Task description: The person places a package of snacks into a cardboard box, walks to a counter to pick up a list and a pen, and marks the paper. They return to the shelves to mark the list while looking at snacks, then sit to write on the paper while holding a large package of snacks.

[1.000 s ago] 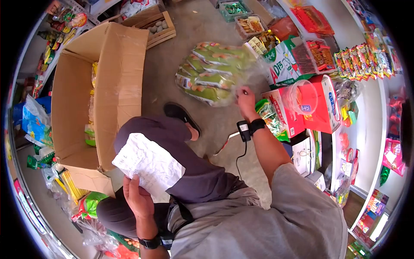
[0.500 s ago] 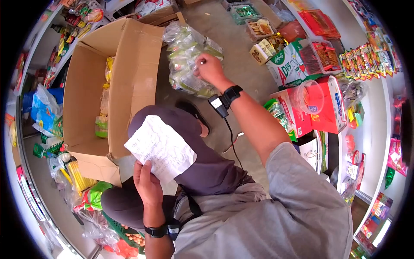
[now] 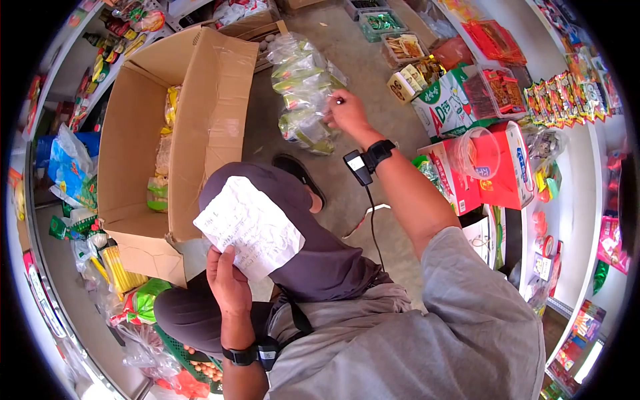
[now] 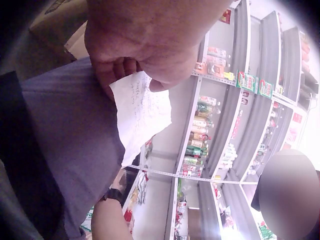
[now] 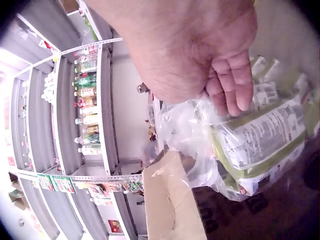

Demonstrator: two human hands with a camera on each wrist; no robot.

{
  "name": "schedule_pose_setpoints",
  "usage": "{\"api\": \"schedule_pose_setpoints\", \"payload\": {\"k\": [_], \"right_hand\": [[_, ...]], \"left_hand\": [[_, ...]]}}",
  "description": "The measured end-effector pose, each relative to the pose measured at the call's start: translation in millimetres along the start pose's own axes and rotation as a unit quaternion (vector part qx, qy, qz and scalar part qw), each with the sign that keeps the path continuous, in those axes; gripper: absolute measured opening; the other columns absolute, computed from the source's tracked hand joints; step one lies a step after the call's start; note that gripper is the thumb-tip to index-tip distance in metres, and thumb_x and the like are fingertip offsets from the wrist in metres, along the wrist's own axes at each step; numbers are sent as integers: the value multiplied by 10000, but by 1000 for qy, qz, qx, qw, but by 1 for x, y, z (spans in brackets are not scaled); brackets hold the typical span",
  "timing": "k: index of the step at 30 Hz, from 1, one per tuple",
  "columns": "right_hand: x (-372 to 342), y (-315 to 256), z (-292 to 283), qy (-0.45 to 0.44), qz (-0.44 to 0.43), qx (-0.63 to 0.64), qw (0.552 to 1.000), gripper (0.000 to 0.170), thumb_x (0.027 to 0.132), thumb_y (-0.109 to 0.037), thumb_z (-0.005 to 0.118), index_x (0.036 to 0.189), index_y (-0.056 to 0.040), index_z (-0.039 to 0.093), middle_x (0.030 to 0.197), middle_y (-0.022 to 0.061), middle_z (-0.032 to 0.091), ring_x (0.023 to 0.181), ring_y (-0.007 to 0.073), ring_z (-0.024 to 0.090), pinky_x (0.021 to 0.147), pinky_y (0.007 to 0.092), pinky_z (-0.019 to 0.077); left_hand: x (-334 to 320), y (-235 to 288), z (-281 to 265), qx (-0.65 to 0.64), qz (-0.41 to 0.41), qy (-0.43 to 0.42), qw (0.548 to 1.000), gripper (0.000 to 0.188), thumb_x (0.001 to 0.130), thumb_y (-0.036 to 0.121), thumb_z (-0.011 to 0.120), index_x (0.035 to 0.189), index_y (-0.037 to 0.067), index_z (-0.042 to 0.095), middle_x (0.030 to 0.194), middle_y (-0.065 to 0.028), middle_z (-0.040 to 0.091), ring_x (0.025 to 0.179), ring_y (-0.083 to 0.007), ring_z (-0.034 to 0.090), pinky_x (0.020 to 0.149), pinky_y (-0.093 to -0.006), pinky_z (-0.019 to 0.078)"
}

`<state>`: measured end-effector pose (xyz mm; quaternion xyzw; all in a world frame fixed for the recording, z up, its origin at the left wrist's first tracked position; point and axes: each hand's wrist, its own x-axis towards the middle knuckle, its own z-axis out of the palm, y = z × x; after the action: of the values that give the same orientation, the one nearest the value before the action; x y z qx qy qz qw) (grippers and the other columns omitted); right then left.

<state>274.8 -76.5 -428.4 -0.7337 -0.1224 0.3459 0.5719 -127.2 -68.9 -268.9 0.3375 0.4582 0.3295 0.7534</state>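
A creased white paper with handwriting (image 3: 250,230) is pinched between the thumb and fingers of my left hand (image 3: 230,287), above my thigh. In the left wrist view the paper (image 4: 140,115) hangs below the left hand (image 4: 145,45). Green-and-white packs in a clear plastic bag (image 3: 300,93) stand beyond my foot. My right hand (image 3: 350,120) grips the bag's right side, a small dark tip (image 3: 340,101) showing at the fist. In the right wrist view the right hand's (image 5: 200,55) fingers curl at the clear plastic (image 5: 187,127) beside the packs (image 5: 265,135); the thumb is hidden.
An open cardboard box (image 3: 210,127) is left of the bag. Along the right are a red box (image 3: 503,167), a green-and-white carton (image 3: 443,107) and tubs of snacks (image 3: 403,45). Stocked shelves line both sides. A cable (image 3: 375,227) trails from my right wrist.
My right hand and the bag have moved left from beside the right-hand boxes, then slightly back right. The paper has shifted slightly right and up with my left hand.
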Motion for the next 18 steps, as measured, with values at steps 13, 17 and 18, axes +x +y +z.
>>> {"api": "schedule_pose_setpoints", "payload": {"k": [13, 17, 18], "right_hand": [[2, 32, -32, 32, 20, 25, 999, 120, 979, -130, 586, 1045, -33, 612, 775, 83, 671, 604, 195, 697, 491, 338, 567], [13, 49, -37, 18, 17, -4, 1000, 136, 1001, -206, 591, 1048, -80, 615, 808, 55, 650, 668, 196, 710, 548, 331, 589], [13, 49, -37, 24, 28, -1, 999, 138, 1003, -213, 588, 1044, -84, 617, 809, 53, 651, 665, 194, 708, 550, 331, 588]], "left_hand": [[-2, -1, 4, 4, -1, -10, 1000, 253, 993, 65, 543, 1227, -13, 599, 1224, -89, 668, 1108, -171, 636, 971, -314, 484], [-2, -2, 5, 47, 11, 27, 998, 238, 984, 81, 572, 1201, -6, 623, 1130, -56, 682, 994, -132, 641, 866, -268, 493], [-3, -2, 2, 68, -2, 41, 997, 209, 977, 90, 588, 1164, 11, 639, 1051, -24, 680, 909, -100, 626, 784, -242, 477]]}}
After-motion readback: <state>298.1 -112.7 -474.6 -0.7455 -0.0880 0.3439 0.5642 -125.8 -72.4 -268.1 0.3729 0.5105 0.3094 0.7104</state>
